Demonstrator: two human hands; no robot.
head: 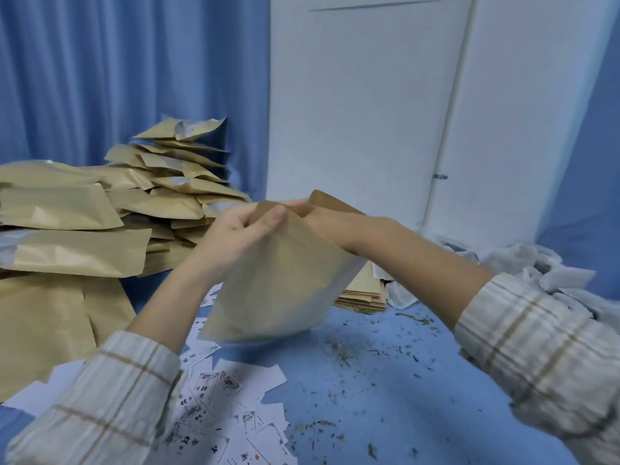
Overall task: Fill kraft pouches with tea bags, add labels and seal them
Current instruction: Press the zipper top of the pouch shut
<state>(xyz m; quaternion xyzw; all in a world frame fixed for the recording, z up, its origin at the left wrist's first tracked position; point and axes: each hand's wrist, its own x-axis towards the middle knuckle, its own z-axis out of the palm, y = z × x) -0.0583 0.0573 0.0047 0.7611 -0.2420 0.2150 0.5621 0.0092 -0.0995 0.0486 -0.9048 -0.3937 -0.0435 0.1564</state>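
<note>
I hold a kraft pouch (275, 286) up above the blue table (385, 391), its mouth at the top. My left hand (235, 233) pinches the near edge of the mouth between thumb and fingers. My right hand (322, 219) grips the far edge, its fingers mostly hidden behind the pouch. White printed labels (231, 407) lie scattered on the table below the pouch. A white heap of tea bags (523, 266) lies at the right.
A tall heap of filled kraft pouches (100, 209) covers the left side. A flat stack of empty pouches (365, 293) lies behind the held pouch. Loose tea crumbs (345, 354) dot the table. A white door (362, 105) and blue curtain (100, 68) stand behind.
</note>
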